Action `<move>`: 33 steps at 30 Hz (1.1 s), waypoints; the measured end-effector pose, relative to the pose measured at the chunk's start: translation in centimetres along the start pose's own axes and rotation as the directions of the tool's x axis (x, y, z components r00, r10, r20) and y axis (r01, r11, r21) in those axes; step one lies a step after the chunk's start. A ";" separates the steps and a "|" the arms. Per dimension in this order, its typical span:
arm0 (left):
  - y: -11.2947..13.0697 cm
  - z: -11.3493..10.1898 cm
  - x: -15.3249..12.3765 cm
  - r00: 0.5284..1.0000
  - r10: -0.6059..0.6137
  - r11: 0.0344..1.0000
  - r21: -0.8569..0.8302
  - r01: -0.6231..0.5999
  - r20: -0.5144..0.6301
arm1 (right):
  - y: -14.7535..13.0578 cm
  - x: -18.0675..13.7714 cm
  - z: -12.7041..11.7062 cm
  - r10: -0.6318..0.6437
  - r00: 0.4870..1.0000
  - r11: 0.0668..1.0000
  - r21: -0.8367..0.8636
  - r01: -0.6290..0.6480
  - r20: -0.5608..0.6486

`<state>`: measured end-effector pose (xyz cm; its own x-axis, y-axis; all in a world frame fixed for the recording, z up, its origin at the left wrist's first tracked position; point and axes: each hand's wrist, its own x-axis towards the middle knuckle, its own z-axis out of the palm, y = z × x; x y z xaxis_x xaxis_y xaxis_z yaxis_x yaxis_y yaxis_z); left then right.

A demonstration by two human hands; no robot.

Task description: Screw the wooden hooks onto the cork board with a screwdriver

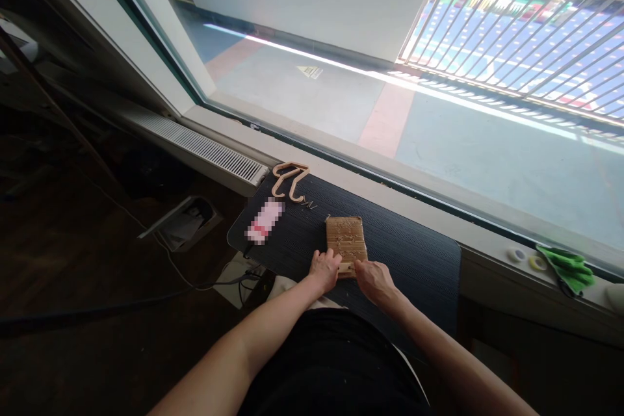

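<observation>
A block of brown corrugated cardboard [345, 237] with a rough, punctured top lies on a dark ribbed table [409, 257]. Across its near end is a pale, wood-coloured strip [346, 267] with small dark spots. My left hand [325, 269] is closed around the strip's left end, fingertips resting against the cardboard. At the other end my right hand [374, 281] is closed in a pinch on the strip; anything smaller between those fingers is hidden. Farther back on the table sit wood-coloured hook-shaped pieces [292, 181], with several small screws [308, 204] beside them.
A blurred-out pink item [264, 221] lies on the table's left side. Beyond the table run a window sill [390, 198] and a radiator [199, 146]. Tape rolls [537, 263] and a green glove [568, 268] are on the right sill. Cables [195, 286] hang at the left.
</observation>
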<state>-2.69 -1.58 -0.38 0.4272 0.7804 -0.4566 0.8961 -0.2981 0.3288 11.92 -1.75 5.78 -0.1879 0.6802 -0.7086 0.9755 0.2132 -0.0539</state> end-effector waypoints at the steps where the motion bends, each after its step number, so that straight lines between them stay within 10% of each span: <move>1: 0.0 0.0 0.0 1.000 0.000 1.000 0.002 0.000 0.000 | 0.3 0.1 0.2 0.017 1.000 1.000 0.007 -0.017 -0.001; 17: -2.9 -2.5 4.7 0.999 0.042 0.999 0.010 -0.042 0.003 | 0.7 3.1 -1.3 0.062 0.998 0.997 -0.032 -0.063 -0.023; 33: -5.9 1.4 4.3 0.976 0.068 0.933 -0.334 -0.136 -0.207 | 0.9 5.3 -4.4 -0.019 0.997 1.000 -0.023 0.017 -0.075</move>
<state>-5.96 2.80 -5.47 0.4530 0.8552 -0.2519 0.7377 -0.2009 0.6446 11.28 5.16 5.06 -0.2142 0.7267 -0.6527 0.9692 0.2410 -0.0498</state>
